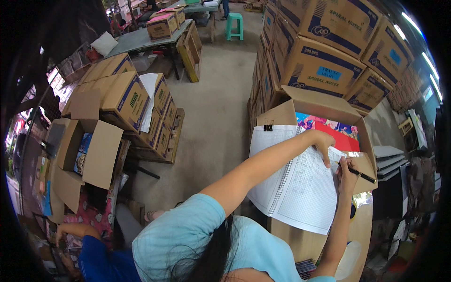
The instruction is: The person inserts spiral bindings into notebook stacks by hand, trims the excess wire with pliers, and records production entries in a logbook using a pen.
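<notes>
A spiral notebook (300,197) with grid pages lies spread in front of an open carton (324,101), propped partly on its flap. Handwriting fills part of its right page. My right hand (347,176) grips a black pen (362,176), its tip at the upper right of that page. Reaching across from the left, my left hand (323,142) rests on the page's top with fingers stretched downward. A black binder clip (268,127) sits on the left page's upper edge. Inside the carton show a red item (336,136) and colourful printed covers (307,121).
Stacked cartons (324,63) rise behind the notebook. More cartons (124,94) stand on a pallet at left, near an open box (101,150). A co-worker's blue sleeve (101,258) is at lower left. A green stool (235,26) stands far back.
</notes>
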{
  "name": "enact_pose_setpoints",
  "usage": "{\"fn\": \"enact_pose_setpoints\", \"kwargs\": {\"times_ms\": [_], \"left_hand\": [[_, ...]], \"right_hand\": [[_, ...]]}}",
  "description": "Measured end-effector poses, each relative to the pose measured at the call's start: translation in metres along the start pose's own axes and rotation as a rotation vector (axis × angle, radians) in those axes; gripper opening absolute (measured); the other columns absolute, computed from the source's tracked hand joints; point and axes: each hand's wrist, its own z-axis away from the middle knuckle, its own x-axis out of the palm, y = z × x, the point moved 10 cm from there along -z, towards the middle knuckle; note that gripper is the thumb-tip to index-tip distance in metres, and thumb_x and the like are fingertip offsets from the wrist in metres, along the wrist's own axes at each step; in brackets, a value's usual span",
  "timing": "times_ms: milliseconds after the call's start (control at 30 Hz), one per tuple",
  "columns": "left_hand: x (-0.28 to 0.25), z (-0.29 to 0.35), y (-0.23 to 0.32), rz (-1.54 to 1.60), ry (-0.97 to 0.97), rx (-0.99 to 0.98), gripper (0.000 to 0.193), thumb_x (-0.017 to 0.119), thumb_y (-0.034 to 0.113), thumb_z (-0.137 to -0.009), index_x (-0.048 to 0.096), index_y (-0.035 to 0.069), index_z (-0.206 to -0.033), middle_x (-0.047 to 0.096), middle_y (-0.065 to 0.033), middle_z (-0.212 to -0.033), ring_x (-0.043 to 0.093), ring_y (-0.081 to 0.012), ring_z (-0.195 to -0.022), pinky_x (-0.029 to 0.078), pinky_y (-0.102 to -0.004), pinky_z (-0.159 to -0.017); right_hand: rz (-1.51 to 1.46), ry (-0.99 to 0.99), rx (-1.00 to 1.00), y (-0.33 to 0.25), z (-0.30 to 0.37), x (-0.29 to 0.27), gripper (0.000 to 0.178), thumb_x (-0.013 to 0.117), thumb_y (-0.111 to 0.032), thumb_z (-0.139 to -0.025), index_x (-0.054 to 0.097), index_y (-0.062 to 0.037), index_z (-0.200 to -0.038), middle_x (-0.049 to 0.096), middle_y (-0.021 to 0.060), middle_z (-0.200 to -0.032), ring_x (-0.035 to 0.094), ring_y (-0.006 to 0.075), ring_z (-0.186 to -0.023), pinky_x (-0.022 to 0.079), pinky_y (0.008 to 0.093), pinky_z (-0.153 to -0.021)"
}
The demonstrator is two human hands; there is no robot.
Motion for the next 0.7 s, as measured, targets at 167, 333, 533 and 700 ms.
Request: {"fn": "enact_pose_setpoints", "kwargs": {"times_ms": [167,333,533,700], "left_hand": [[-0.004,0.002,-0.003,-0.076,0.005,0.008,0.109,0.081,0.061,-0.051,0.047,-0.008,-0.128,0.049,-0.0251,-0.131,0.048,-0.0338,-0.122,0.037,-0.0361,-0.103],[-0.020,0.013,-0.001,-0.099,0.110,0.026,0.088,0.084,0.055,-0.052,0.057,-0.003,-0.114,0.061,-0.0210,-0.112,0.060,-0.0300,-0.103,0.046,-0.0342,-0.087],[-0.017,0.011,-0.003,-0.064,0.067,-0.025,0.080,0.083,0.049,-0.057,0.057,-0.001,-0.114,0.062,-0.0180,-0.110,0.060,-0.0266,-0.102,0.046,-0.0319,-0.086],[-0.018,0.015,0.003,0.008,0.066,-0.060,0.074,0.081,0.044,-0.060,0.056,0.003,-0.116,0.062,-0.0156,-0.112,0.060,-0.0258,-0.103,0.045,-0.0317,-0.087]], "right_hand": [[-0.008,0.007,-0.009,-0.007,0.001,0.003,0.029,0.076,-0.017,-0.076,0.049,-0.0137,-0.066,0.044,-0.0058,-0.058,0.037,0.0050,-0.050,0.029,0.0213,-0.046],[0.033,-0.054,-0.036,-0.016,-0.003,0.018,0.030,0.078,-0.020,-0.075,0.051,-0.0098,-0.068,0.049,-0.0033,-0.056,0.045,0.0050,-0.049,0.031,0.0208,-0.045],[-0.010,-0.011,-0.014,-0.020,-0.001,0.014,0.028,0.075,-0.012,-0.074,0.047,-0.0095,-0.068,0.047,-0.0043,-0.056,0.042,0.0034,-0.051,0.029,0.0206,-0.046],[0.171,0.003,-0.142,-0.021,-0.003,0.006,0.025,0.068,-0.007,-0.067,0.043,-0.0080,-0.063,0.041,-0.0048,-0.057,0.037,0.0045,-0.055,0.029,0.0227,-0.050]]}}
